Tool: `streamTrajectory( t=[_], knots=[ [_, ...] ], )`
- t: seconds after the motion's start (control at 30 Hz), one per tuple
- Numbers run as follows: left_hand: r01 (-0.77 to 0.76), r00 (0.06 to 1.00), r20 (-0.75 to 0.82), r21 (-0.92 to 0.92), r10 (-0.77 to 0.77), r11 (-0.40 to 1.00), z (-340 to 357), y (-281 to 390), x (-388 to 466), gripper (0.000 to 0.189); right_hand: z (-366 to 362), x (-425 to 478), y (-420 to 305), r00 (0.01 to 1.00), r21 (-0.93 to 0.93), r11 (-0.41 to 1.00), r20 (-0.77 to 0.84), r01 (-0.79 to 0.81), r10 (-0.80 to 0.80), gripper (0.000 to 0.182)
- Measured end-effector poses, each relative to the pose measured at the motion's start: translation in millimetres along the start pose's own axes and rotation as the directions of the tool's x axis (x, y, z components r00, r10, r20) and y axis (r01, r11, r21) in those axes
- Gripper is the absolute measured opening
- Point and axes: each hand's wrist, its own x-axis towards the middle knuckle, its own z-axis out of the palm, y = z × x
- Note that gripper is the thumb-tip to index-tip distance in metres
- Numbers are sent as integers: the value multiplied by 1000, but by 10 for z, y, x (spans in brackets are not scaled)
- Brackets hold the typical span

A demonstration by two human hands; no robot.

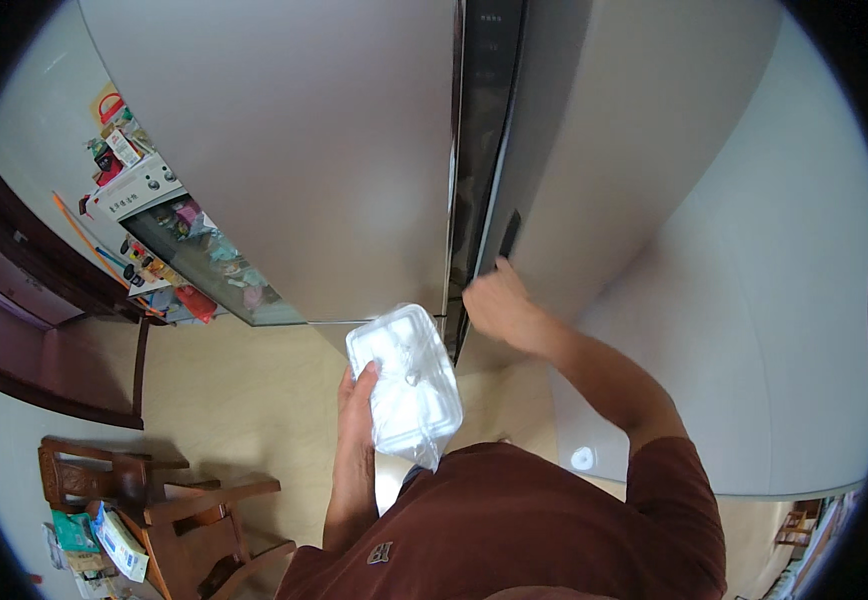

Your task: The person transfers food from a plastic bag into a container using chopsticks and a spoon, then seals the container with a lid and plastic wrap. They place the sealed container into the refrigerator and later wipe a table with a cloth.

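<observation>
My left hand (pixel 359 405) holds a white tray (pixel 407 382) wrapped in clear plastic by its left edge, its thumb on top, in front of my body. My right hand (pixel 500 304) is at the edge of the refrigerator's right door (pixel 599 135), its fingers curled just below a dark recess (pixel 509 234). The right door stands a little ajar, and a dark strip shows between it and the left door (pixel 291 150), which looks closed. What lies inside the refrigerator is hidden. The tray hangs just below the left door's lower corner.
Left of the refrigerator stands a white cabinet (pixel 133 187) with glass doors, with boxes and bottles on and beside it. A dark wooden doorway (pixel 51 300) is further left. Wooden chairs (pixel 193 532) and packages (pixel 120 541) are at lower left. A pale wall (pixel 689 360) rises at right.
</observation>
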Motion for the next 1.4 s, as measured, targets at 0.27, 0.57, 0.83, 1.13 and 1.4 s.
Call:
streamTrajectory(
  t=[0.27,0.57,0.83,1.13,1.4],
  knots=[
    [116,977,181,3,-115,993,268,202,80,41,52,-1484,-421,875,337,915,-345,-224,341,7],
    [237,872,406,135,-272,962,872,434,415,40,144,-2575,-363,386,582,561,-407,-589,828,13],
    [164,841,492,164,-225,973,1914,347,811,39,609,-3424,323,202,786,379,-321,-488,925,16],
    [-68,847,525,-51,85,996,3910,866,1806,41,785,-3549,716,364,671,621,-504,-405,783,17],
    [-295,846,463,-8,265,955,5360,1602,3055,50,813,-3636,845,335,765,541,-438,-349,834,16]
  ],
)
